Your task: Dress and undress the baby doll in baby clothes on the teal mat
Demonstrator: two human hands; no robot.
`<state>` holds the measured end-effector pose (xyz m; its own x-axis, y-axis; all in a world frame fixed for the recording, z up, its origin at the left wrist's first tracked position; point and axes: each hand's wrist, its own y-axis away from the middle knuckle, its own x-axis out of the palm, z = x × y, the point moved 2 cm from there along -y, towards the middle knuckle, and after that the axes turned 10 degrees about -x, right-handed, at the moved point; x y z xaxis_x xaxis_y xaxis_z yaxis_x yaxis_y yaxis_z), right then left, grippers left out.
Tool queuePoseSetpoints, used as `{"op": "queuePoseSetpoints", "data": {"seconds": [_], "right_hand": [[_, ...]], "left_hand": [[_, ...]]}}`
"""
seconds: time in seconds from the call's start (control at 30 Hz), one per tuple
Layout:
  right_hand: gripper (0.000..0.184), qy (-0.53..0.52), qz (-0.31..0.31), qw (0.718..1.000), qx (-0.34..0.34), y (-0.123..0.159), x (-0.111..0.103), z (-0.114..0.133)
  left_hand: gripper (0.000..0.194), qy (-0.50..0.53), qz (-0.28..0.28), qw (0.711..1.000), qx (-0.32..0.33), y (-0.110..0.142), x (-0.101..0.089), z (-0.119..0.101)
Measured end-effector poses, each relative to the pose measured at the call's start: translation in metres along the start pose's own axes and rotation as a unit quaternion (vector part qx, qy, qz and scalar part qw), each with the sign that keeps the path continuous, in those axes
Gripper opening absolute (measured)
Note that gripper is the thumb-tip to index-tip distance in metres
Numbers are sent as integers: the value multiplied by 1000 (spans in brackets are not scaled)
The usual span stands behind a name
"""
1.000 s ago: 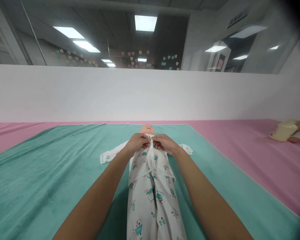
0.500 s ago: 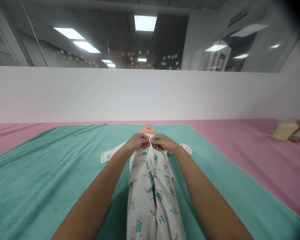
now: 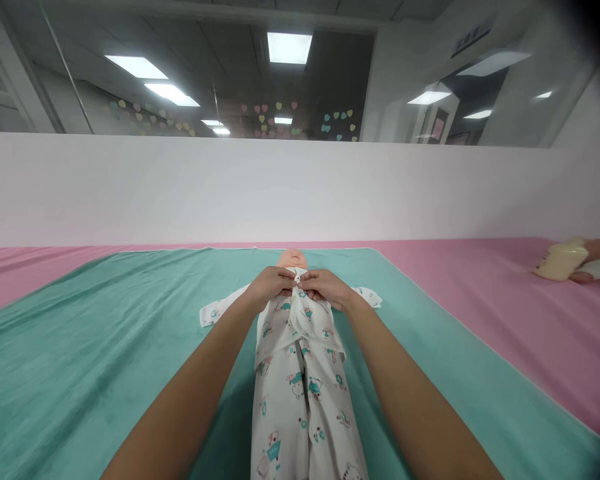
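A baby doll lies on its back with its head at the far end. It wears a white printed baby shirt and matching trousers. My left hand pinches the left front edge of the shirt just below the collar. Opposite it, my right hand pinches the other front edge, the fingertips of both hands almost meeting at the chest. The sleeves stretch out to both sides. Whatever fastener lies under the fingers is too small to make out.
A teal sheet lies beneath the doll, over a pink cover. At the far right lies part of another doll with a pale yellow head. Behind stands a white low wall with glass above.
My fingertips have shifted slightly at the shirt's opening, and the raised front edge now lies flatter. The whole view has moved a little.
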<state>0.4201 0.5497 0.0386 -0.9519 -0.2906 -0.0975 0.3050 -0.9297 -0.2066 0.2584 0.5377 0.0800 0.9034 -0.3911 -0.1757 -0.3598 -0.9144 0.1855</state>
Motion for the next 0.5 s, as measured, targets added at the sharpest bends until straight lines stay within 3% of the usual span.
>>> {"op": "queuePoseSetpoints", "data": {"seconds": [0.27,0.5], "right_hand": [[15,16,-25,999,-19,-4,4,-7],[16,41,-32,998,-23,-4,6,-6]], "left_hand": [[12,10,-36,999,-13,-4,-3,2],[10,-68,-122,990,0,-1,-1,-2]]}}
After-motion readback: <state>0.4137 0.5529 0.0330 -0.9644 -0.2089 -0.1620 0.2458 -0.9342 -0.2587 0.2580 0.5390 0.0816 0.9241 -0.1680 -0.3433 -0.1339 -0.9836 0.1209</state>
